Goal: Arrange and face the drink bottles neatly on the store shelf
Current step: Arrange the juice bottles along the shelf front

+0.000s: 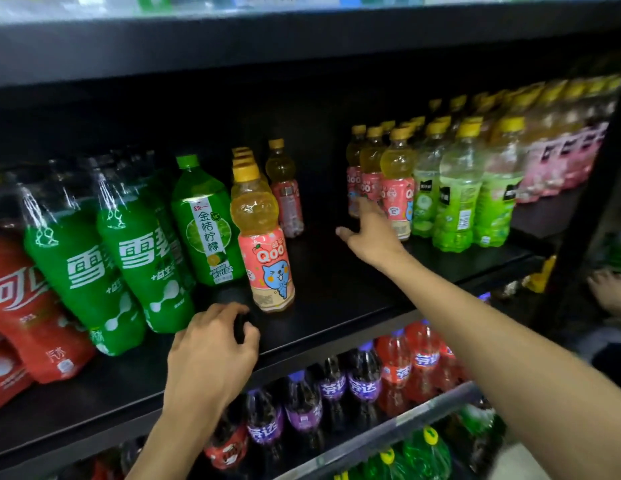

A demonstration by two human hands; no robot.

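the front qoo bottle [265, 244] stands upright near the front edge of the black shelf [337, 282], its cat label facing out; directly behind it a row of yellow-capped qoo bottles [242, 157] runs to the back; behind it and a little to its right one lone qoo bottle [285, 192] stands apart; just beside it on the left is a green kumquat-lemon bottle [205, 223], and further left lean green sprite bottles [142, 258], then red cola bottles [21, 306]; well to its right, across a bare stretch of shelf, a cluster of qoo bottles [395, 188] stands against light green bottles [458, 202]; below it, on the next shelf, are purple and red fanta bottles [364, 382].

the left hand [212, 351] hovers below and left of the front qoo bottle, over the shelf lip, fingers curled with a dark shape at the thumb; whether it grips anything cannot be told; the right hand [371, 233] reaches to the right of that bottle, thumb spread wide, fingers apart, the forefinger touching the pink label of a bottle in the cluster.
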